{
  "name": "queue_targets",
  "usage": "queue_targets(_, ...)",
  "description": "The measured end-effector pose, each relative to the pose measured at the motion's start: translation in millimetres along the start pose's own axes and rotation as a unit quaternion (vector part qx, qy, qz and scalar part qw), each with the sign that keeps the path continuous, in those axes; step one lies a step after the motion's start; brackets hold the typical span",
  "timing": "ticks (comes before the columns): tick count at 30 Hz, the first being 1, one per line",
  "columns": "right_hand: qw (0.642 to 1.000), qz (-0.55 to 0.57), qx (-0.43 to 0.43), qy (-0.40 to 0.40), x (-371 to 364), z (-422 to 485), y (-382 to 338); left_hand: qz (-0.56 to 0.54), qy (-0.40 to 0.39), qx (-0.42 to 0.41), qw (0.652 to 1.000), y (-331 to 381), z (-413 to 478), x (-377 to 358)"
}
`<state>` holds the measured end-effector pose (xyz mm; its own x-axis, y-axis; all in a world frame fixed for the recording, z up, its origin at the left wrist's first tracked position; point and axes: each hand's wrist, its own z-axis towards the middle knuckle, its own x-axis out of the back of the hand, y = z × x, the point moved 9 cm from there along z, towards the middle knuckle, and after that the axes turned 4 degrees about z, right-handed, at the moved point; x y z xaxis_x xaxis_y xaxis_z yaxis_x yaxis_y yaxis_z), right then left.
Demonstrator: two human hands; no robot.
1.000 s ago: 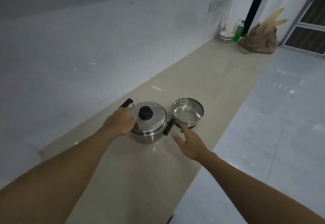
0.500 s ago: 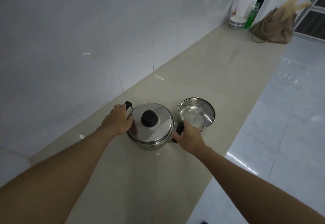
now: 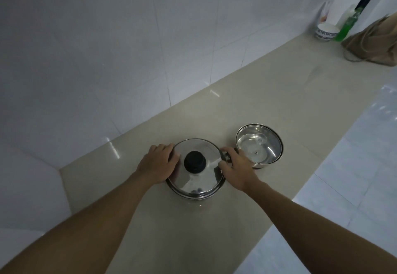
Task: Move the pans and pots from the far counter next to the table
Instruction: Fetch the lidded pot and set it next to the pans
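Note:
A steel pot (image 3: 196, 184) with a steel lid and a black knob sits on the beige counter (image 3: 268, 101). My left hand (image 3: 158, 165) is closed over its left side handle, which is hidden under my fingers. My right hand (image 3: 235, 169) is closed on the black right side handle. Just to the right stands a smaller steel pot (image 3: 260, 146) with a glass lid, close behind my right hand.
White tiled wall runs along the counter's left side. At the far end of the counter stand a patterned bowl (image 3: 326, 33), a green bottle (image 3: 347, 27) and a brown bag (image 3: 373, 41). The counter's right edge drops to a shiny tiled floor (image 3: 354, 166).
My right hand went from open in front of the pot to closed on its right handle. My left hand settled over the left handle. The view tilted down and closer.

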<state>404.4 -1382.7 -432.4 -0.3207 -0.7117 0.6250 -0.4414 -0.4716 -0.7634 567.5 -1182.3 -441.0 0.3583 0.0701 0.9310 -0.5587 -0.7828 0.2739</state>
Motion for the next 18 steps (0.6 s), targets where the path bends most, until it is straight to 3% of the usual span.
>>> queue_targets(4, 0.995, -0.008, 0.052, 0.084, -1.4, -3.5, -5.7, 0.040, 0.083, -0.041, 0.995, 9.8, -15.3, 7.8)
queue_targets(8, 0.990, -0.044, 0.103, 0.089, -3.1, -1.2, -9.1, 0.048, 0.160, -0.039, 0.985, 14.3, -31.0, 12.2)
queue_targets(10, 0.989, -0.048, 0.110, 0.082, -4.0, 0.6, -8.6, 0.028, 0.149, -0.017, 0.988, 9.2, -31.7, 11.1)
queue_targets(12, 0.991, -0.032, 0.102, 0.078, -3.4, 1.4, -6.2, 0.118, 0.117, -0.052, 0.985, 14.2, -32.2, 3.4)
queue_targets(14, 0.993, -0.018, 0.092, 0.066, -4.4, 1.0, -4.2, 0.233, 0.104, -0.123, 0.959, 25.0, -39.1, -6.7)
queue_targets(18, 0.994, -0.010, 0.092, 0.060, -5.7, -2.2, -3.3, 0.296, 0.079, -0.114, 0.945, 21.6, -45.2, -17.2)
